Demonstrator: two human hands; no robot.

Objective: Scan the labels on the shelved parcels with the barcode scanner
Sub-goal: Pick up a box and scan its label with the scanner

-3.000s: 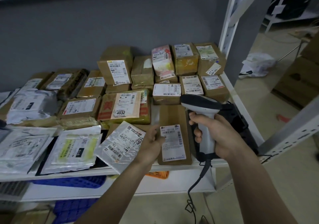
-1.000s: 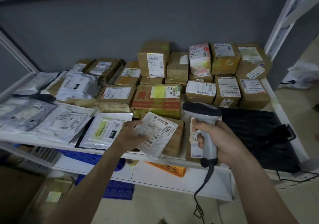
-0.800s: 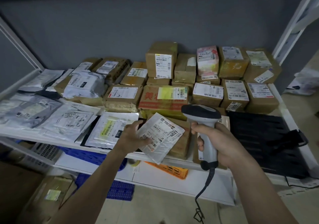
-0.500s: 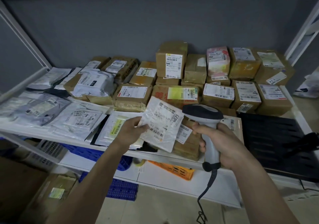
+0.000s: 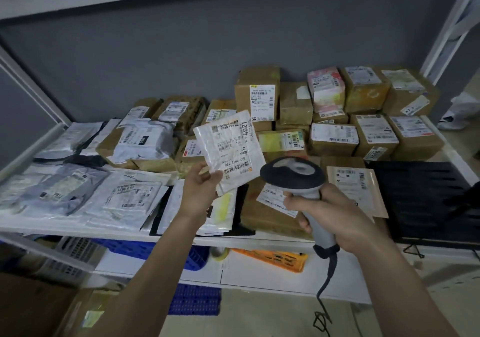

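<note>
Both forearms extended forward; left hand (image 5: 201, 186) raised, fingers pinching; right hand (image 5: 330, 213) in fisted grip, lower.

White metal shelf (image 5: 259, 242) runs wall to wall here. Along the back, brown cardboard boxes (image 5: 374, 136) are packed tight, some stacked two high. Front left, grey and white poly mailers (image 5: 130, 199) lie flat, overlapping. Centre front, a flat brown parcel (image 5: 262, 214) beside a kraft envelope (image 5: 355, 188). Far right, a black slotted tray (image 5: 426, 201).
</note>
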